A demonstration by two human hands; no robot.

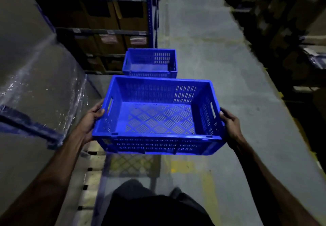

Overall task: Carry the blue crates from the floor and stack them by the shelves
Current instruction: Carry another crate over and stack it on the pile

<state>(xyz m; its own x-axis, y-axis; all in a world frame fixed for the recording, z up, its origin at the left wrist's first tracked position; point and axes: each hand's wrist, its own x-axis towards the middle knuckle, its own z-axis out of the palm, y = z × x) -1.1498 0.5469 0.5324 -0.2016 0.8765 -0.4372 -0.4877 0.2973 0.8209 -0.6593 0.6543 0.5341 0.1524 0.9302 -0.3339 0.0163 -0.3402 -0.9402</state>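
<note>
Held crate (158, 118): blue moulded plastic, slotted walls & lattice base, slight sheen. Beyond it, 2nd crate (150, 63), same plastic. Left of held crate: glossy, crinkled clear wrap (45, 84); painted metal shelving (150, 13) w/ matt cardboard boxes (109, 44). Under it: matt, scuffed concrete floor (220, 58).

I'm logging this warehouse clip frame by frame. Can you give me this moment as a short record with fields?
setting: warehouse aisle, concrete floor
carried crate: blue crate, empty, held level
left hand: grips the crate's left end
right hand: grips the crate's right end
second crate: blue, empty, ahead beside the shelves
shelf contents: cardboard boxes
stacking: not yet done
</note>
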